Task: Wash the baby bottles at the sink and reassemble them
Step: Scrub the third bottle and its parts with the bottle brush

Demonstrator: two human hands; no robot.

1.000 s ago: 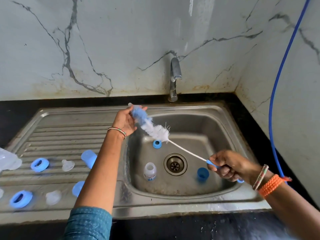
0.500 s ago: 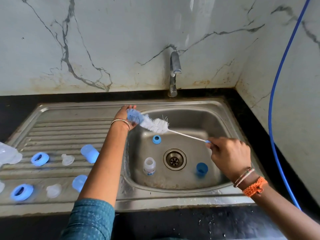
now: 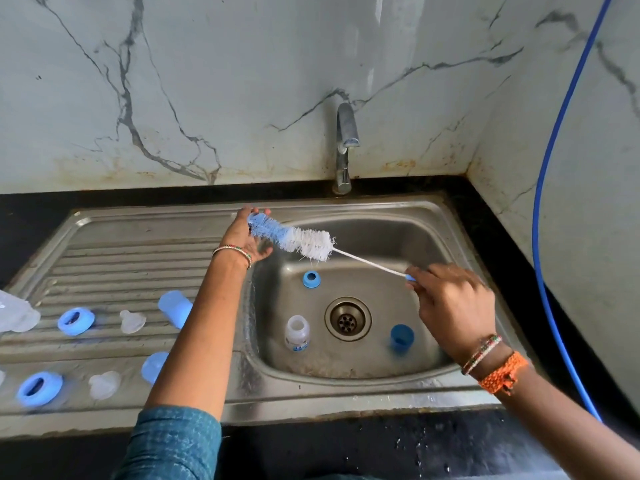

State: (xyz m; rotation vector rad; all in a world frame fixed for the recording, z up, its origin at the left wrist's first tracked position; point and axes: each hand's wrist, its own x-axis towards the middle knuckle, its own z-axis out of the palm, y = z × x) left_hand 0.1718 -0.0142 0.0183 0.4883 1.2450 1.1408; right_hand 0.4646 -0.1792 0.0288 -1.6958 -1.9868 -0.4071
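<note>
We see teal patterned sleeve (image 3: 173, 441) on left arm, thin beaded bangle (image 3: 232, 252) just below left hand (image 3: 246, 237). Just below right hand (image 3: 453, 306) we note slim multicoloured bangles (image 3: 482, 353), then orange woven thread band (image 3: 504, 374) behind them.

Lighting: soft, even daylight, moderately bright; source not visible. Glare: pale vertical sheen on the marble wall (image 3: 377, 46); dull highlights on the steel sink (image 3: 408, 216) rim. Shadows: faint, diffuse. Distortion: wide-angle bowing at edges. Focus: centre fairly sharp; left-edge items on the drainboard (image 3: 114, 258) soft, smeared.
</note>
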